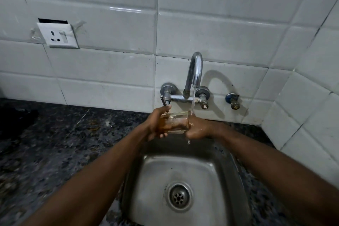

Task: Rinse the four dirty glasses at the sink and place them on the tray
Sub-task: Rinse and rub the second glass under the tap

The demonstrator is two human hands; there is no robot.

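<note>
A clear glass (pixel 175 122) with brownish residue lies sideways between both hands, above the back edge of the steel sink (pixel 152 180). My left hand (pixel 156 124) grips its base end, fingers curled round it. My right hand (pixel 197 127) closes over the mouth end, and whether its fingers reach inside the glass is hidden. Water runs from the chrome tap (pixel 194 71) onto my right hand and drips into the basin. No other glasses and no tray are in view.
The sink drain (pixel 178 197) sits in the basin's middle. Dark speckled granite counter (pixel 55 143) spreads to the left, with a dark object (pixel 16 113) at the far left. A wall socket (pixel 57 35) and a small valve (pixel 233 100) sit on the white tiles.
</note>
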